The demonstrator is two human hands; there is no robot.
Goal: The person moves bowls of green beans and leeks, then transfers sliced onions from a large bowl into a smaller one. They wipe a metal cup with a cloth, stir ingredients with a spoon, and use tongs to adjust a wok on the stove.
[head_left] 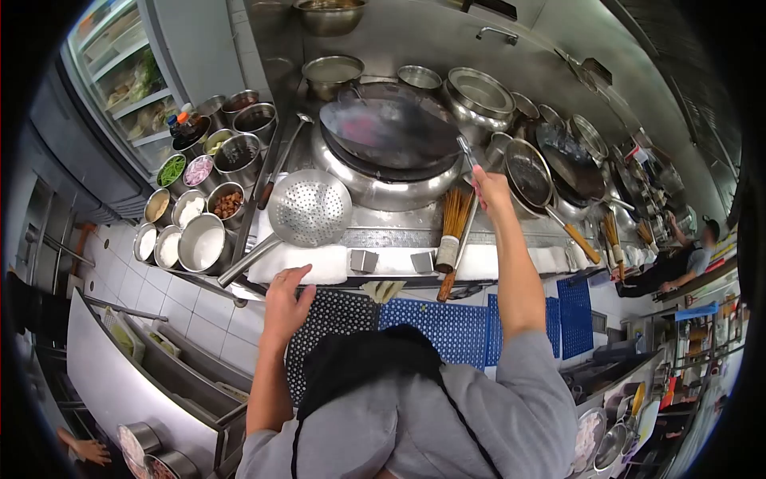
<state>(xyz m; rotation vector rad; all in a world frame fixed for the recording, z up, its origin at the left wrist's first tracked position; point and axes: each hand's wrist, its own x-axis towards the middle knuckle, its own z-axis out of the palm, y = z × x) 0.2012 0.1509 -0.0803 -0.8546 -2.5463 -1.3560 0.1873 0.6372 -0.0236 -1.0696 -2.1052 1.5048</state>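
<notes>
My right hand (491, 189) grips the long metal handle of a ladle (467, 156) whose head reaches the rim of the big dark wok (391, 128) on the burner. My left hand (287, 299) hovers with fingers apart at the counter's front edge, just below the white folded towel (295, 263) and the handle of the perforated skimmer (307, 209). It holds nothing. A bamboo wok brush (452, 231) leans beside the ladle handle.
Several steel seasoning pots (199, 219) stand to the left. More pans and a second wok (558, 172) lie to the right. Blue and black floor mats (447, 323) lie underfoot. Another person (678, 263) works at far right; someone's hand (92, 451) shows bottom left.
</notes>
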